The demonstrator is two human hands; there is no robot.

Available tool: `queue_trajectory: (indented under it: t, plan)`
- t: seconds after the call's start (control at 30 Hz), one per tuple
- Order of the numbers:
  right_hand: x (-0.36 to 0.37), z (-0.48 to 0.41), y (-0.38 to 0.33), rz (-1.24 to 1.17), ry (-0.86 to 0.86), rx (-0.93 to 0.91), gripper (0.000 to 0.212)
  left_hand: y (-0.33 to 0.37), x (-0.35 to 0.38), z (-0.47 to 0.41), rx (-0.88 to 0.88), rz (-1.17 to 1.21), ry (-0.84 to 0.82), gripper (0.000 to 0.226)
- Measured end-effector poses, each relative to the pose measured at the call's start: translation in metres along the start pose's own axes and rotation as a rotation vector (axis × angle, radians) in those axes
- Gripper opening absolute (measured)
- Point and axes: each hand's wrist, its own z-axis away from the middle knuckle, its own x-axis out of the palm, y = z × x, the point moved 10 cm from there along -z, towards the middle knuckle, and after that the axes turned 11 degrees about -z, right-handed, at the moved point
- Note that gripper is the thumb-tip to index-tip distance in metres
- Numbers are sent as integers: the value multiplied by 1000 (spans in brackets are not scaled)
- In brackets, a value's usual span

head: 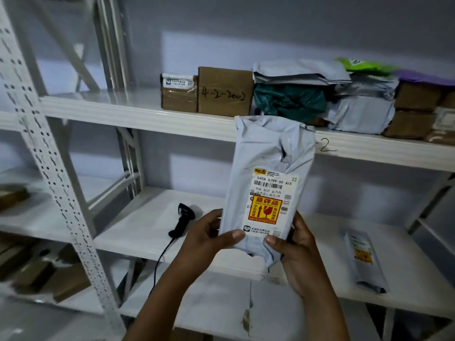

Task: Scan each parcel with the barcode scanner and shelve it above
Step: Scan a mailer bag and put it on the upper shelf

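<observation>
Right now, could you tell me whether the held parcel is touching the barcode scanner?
Apart. The head view shows the scanner lying on the shelf, left of the parcel, with bare shelf between them.

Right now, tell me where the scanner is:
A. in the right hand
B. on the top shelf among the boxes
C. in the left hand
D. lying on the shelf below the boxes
D: the scanner lies on the shelf, left of the hands, while the left hand and right hand both hold the parcel.
</observation>
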Motion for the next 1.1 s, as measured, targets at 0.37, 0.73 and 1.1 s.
queue_trajectory:
  t: [0.37, 0.73, 1.1]
  plan:
    - [26, -32, -2, 0, 30, -55, 79, 23, -32, -33, 105, -56, -37, 46]
    - [5, -19, -32, 12, 141, -135, 76, 41, 4, -47, 127, -24, -152, 33]
    - [-42, 30, -79, 53, 242, -186, 72, 45, 80, -39, 141, 29, -239, 49]
